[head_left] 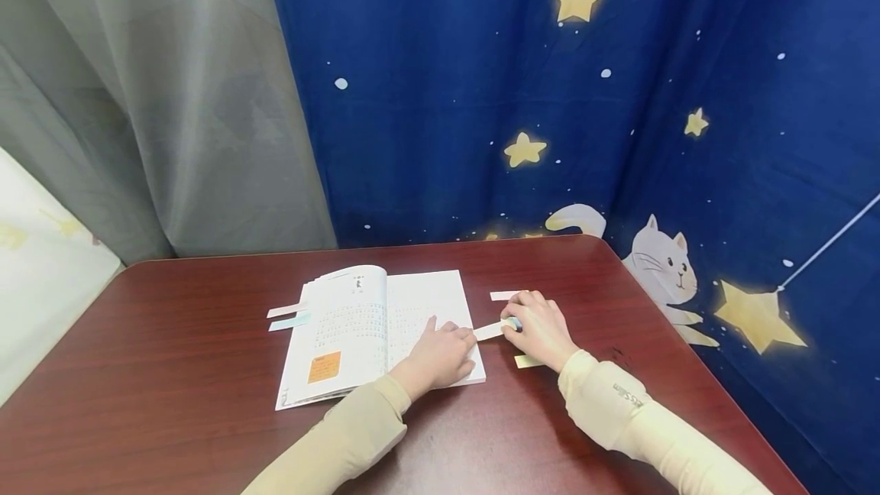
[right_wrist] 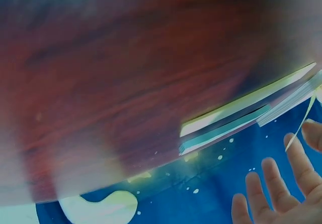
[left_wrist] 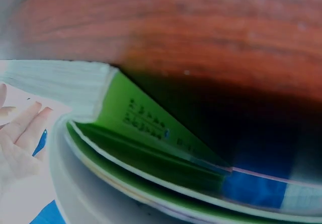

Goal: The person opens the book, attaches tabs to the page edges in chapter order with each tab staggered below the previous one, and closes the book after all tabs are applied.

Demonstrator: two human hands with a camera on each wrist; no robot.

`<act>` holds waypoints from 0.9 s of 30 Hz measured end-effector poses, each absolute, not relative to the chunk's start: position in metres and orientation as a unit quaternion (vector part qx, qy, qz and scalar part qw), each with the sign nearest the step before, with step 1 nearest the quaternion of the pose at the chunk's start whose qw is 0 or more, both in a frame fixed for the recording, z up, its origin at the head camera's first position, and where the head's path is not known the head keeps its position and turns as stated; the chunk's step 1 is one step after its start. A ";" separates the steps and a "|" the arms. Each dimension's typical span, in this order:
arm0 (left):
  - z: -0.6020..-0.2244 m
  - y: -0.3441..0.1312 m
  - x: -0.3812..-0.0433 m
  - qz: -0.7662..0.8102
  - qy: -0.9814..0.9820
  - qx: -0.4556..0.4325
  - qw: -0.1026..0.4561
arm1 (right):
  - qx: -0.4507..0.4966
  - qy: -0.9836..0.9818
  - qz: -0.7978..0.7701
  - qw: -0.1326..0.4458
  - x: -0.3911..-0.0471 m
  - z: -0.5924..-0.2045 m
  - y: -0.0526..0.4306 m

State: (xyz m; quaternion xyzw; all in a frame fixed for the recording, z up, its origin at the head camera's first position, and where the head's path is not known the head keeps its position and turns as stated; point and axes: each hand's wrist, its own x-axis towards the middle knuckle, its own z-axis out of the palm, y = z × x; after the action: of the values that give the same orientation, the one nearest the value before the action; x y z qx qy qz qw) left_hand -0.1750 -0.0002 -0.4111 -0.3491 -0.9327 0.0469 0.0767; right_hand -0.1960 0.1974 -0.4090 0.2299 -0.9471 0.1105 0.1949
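Note:
An open book [head_left: 357, 327] lies on the table, its right page partly covered by my left hand [head_left: 440, 354]. The fingers of that hand rest extended toward the page's outer edge, right at one end of a pale paper strip [head_left: 490, 331]. The strip spans from the book to my right hand [head_left: 539, 327], whose thumb and index finger pinch its other end. In the right wrist view the strip [right_wrist: 303, 121] shows as a thin curved band between thumb and finger. Two index tabs, one pale pink [head_left: 283, 311] and one light blue [head_left: 289, 322], stick out from the book's left edge.
An orange sticky note [head_left: 324, 367] is on the left page. Beside the right hand lie a white strip pad [head_left: 504, 296] and a yellow strip pad [head_left: 528, 361]. A teal pad [right_wrist: 224, 128] shows in the right wrist view. Blue curtain [head_left: 440, 98] hangs behind the dark red table [head_left: 172, 342].

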 end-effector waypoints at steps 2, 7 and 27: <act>-0.411 0.000 -0.174 0.049 -0.933 -0.349 0.074 | 0.231 -0.950 0.103 0.186 -0.196 -0.410 0.197; -0.409 -0.003 -0.169 0.048 -0.939 -0.339 0.038 | 0.236 -0.952 0.096 0.168 -0.194 -0.411 0.196; -0.374 -0.106 -0.122 -0.059 -0.935 -0.299 0.181 | 0.264 -0.918 0.177 0.237 -0.189 -0.397 0.191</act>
State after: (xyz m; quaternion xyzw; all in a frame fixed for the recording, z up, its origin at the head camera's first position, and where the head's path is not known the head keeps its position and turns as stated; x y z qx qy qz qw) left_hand -0.1218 -0.1059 -0.3741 -0.2993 -0.9349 -0.0588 0.1814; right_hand -0.1889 0.1912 -0.3972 0.2641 -0.9178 0.1773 0.2374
